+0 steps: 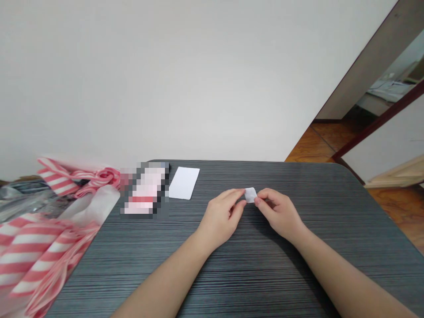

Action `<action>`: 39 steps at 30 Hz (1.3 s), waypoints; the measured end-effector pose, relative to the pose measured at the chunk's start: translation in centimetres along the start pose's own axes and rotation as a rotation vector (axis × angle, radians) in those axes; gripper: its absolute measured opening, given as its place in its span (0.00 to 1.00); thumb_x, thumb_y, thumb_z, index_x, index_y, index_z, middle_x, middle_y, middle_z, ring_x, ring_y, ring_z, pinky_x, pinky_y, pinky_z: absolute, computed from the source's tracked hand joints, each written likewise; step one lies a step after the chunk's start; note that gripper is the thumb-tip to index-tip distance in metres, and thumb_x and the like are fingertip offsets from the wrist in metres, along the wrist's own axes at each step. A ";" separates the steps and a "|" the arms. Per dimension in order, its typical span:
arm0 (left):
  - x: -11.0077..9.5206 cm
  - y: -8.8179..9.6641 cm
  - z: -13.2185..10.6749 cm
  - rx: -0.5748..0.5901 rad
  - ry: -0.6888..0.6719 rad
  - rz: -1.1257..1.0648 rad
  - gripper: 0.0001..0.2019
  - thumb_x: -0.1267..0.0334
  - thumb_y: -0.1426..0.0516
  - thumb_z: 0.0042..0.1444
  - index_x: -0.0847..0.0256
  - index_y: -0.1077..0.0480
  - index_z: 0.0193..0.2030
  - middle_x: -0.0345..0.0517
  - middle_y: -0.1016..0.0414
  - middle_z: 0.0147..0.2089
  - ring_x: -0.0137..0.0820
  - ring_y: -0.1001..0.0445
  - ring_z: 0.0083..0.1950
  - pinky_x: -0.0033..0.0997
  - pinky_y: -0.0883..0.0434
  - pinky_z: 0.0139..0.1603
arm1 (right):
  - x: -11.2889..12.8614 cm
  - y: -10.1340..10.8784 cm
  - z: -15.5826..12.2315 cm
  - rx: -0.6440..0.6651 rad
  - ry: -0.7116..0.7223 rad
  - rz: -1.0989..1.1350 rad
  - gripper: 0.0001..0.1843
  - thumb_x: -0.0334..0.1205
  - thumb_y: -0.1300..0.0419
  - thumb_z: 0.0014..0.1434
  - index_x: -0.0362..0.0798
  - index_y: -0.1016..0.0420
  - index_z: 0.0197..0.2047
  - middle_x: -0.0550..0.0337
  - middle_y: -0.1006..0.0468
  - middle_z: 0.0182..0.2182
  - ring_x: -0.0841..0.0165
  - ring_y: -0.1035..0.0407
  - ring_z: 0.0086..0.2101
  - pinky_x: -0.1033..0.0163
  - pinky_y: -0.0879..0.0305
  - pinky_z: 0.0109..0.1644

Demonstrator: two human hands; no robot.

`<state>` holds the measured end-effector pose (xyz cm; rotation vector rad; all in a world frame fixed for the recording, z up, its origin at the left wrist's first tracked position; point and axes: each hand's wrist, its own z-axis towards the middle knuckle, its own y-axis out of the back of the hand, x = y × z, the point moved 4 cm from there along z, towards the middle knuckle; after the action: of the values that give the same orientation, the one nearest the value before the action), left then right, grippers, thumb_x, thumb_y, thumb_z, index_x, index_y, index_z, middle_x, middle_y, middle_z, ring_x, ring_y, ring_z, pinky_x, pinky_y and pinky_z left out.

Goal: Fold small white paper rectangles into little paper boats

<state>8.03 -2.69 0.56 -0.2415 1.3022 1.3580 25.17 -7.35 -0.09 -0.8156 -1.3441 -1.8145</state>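
No lettering, number or sign can be read; the phone's screen (145,187) is pixelated.

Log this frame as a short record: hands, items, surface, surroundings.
right hand: pinching small white piece at its right side
left hand: fingers at the piece's left edge; grip unclear
other items: white card, lying flat; pixelated item left of it, unidentifiable
surface: dark streaked table
surroundings: red-and-white striped cloth left of table; pale wall behind
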 end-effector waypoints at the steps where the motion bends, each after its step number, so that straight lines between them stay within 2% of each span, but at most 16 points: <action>1: 0.0 -0.2 0.0 0.021 0.019 -0.029 0.14 0.62 0.46 0.64 0.61 0.27 0.54 0.52 0.23 0.53 0.36 0.24 0.49 0.35 0.29 0.50 | 0.2 -0.1 0.0 0.010 0.061 -0.004 0.05 0.37 0.41 0.63 0.48 0.24 0.36 0.56 0.23 0.35 0.66 0.28 0.34 0.62 0.33 0.36; 3: 0.2 -0.5 -0.1 0.081 0.106 -0.115 0.16 0.60 0.45 0.64 0.61 0.27 0.56 0.51 0.22 0.49 0.33 0.23 0.39 0.32 0.27 0.42 | 0.7 -0.4 -0.1 0.050 0.165 0.002 0.05 0.35 0.40 0.62 0.49 0.23 0.42 0.53 0.24 0.43 0.64 0.28 0.39 0.62 0.31 0.36; 5: 0.5 -0.8 -0.1 0.141 0.212 -0.231 0.17 0.58 0.45 0.63 0.61 0.27 0.56 0.48 0.20 0.40 0.30 0.25 0.31 0.29 0.28 0.33 | 1.0 -0.6 -0.2 0.091 0.230 -0.004 0.09 0.35 0.39 0.62 0.51 0.23 0.46 0.51 0.26 0.47 0.62 0.29 0.44 0.62 0.29 0.38; 7: 0.7 -0.9 -0.1 0.174 0.303 -0.351 0.16 0.56 0.45 0.63 0.62 0.26 0.52 0.43 0.23 0.29 0.28 0.28 0.26 0.26 0.31 0.28 | 1.1 -0.6 -0.3 0.105 0.273 -0.037 0.12 0.33 0.40 0.63 0.52 0.23 0.49 0.51 0.27 0.48 0.61 0.31 0.48 0.58 0.28 0.44; 9: 1.0 -0.9 0.0 0.184 0.388 -0.464 0.15 0.55 0.47 0.65 0.63 0.27 0.48 0.40 0.27 0.23 0.26 0.31 0.22 0.23 0.34 0.24 | 1.2 -0.5 -0.3 0.090 0.302 -0.075 0.13 0.31 0.42 0.64 0.52 0.23 0.50 0.51 0.28 0.47 0.60 0.32 0.49 0.53 0.30 0.51; 12: 1.5 -1.0 0.1 0.199 0.489 -0.621 0.14 0.54 0.49 0.66 0.63 0.30 0.45 0.37 0.30 0.18 0.24 0.35 0.17 0.20 0.40 0.19 | 1.2 -0.4 -0.4 0.065 0.309 -0.091 0.13 0.30 0.43 0.64 0.51 0.23 0.49 0.50 0.29 0.48 0.61 0.32 0.48 0.52 0.31 0.52; 17: 1.5 -1.4 0.0 0.249 0.540 -0.743 0.12 0.55 0.47 0.64 0.63 0.34 0.40 0.37 0.31 0.16 0.23 0.38 0.14 0.18 0.46 0.16 | 1.3 -0.6 -0.4 0.091 0.312 -0.069 0.13 0.30 0.40 0.63 0.53 0.24 0.49 0.52 0.27 0.47 0.62 0.30 0.45 0.54 0.29 0.48; 24: 1.1 -1.4 0.0 0.302 0.540 -0.739 0.13 0.54 0.46 0.64 0.63 0.33 0.40 0.37 0.31 0.16 0.22 0.38 0.14 0.18 0.46 0.16 | 1.7 -0.3 -0.2 0.069 0.338 -0.055 0.09 0.31 0.39 0.62 0.52 0.22 0.44 0.54 0.24 0.42 0.64 0.29 0.41 0.57 0.29 0.46; 30: 1.5 -1.2 0.1 0.281 0.518 -0.702 0.16 0.52 0.45 0.63 0.65 0.28 0.39 0.37 0.31 0.17 0.22 0.37 0.16 0.19 0.44 0.18 | 1.7 0.0 -0.3 0.056 0.339 -0.067 0.10 0.33 0.40 0.64 0.53 0.21 0.46 0.54 0.23 0.42 0.63 0.28 0.42 0.57 0.30 0.46; 39: 1.5 -1.0 0.1 0.254 0.533 -0.698 0.13 0.55 0.44 0.61 0.64 0.29 0.39 0.35 0.32 0.16 0.21 0.39 0.15 0.19 0.44 0.18 | 1.6 0.0 -0.3 0.066 0.341 -0.072 0.10 0.33 0.41 0.65 0.53 0.21 0.45 0.54 0.22 0.41 0.63 0.28 0.42 0.57 0.30 0.45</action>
<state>8.42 -2.05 -1.03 -0.8366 1.6006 0.5376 24.27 -7.92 1.09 -0.4035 -1.2148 -1.8536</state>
